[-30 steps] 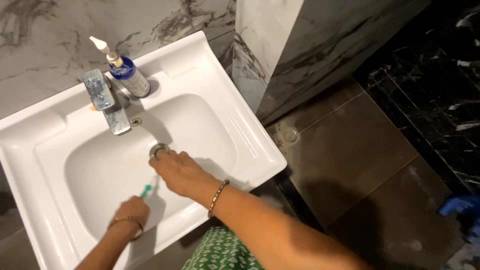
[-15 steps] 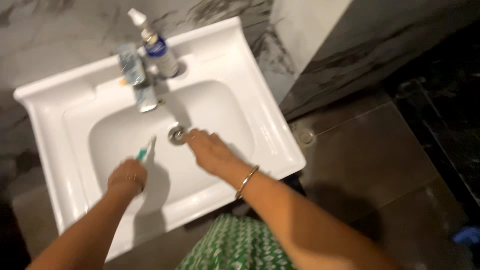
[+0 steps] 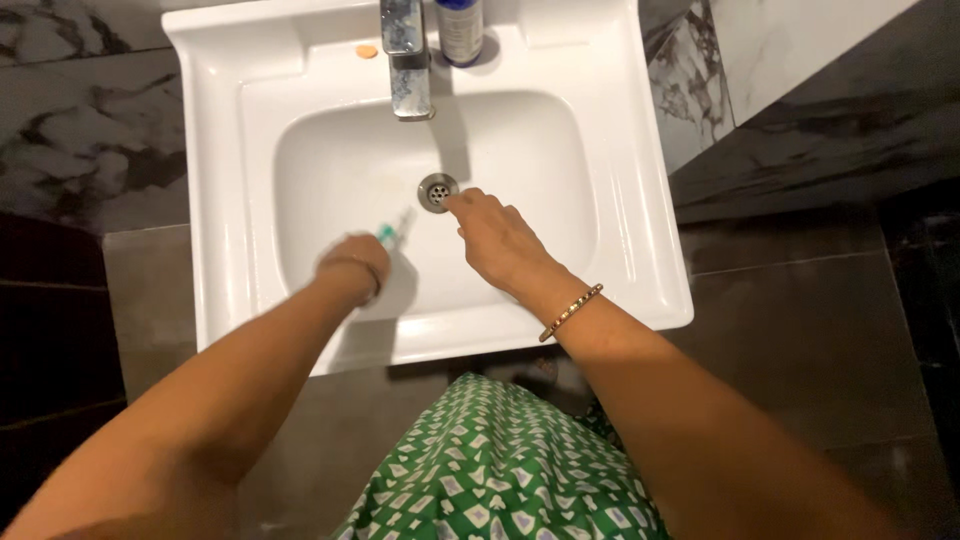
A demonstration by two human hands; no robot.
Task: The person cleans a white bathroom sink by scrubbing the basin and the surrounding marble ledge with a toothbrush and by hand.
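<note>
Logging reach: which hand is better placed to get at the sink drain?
Right. The right hand has its fingertips at the edge of the drain and is empty. The left hand sits further off, closed on a toothbrush.

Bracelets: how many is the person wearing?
2. One beaded bracelet circles the right wrist, over the sink's front rim. One thin bracelet circles the left wrist, inside the basin. More could be hidden under the arms.
</note>
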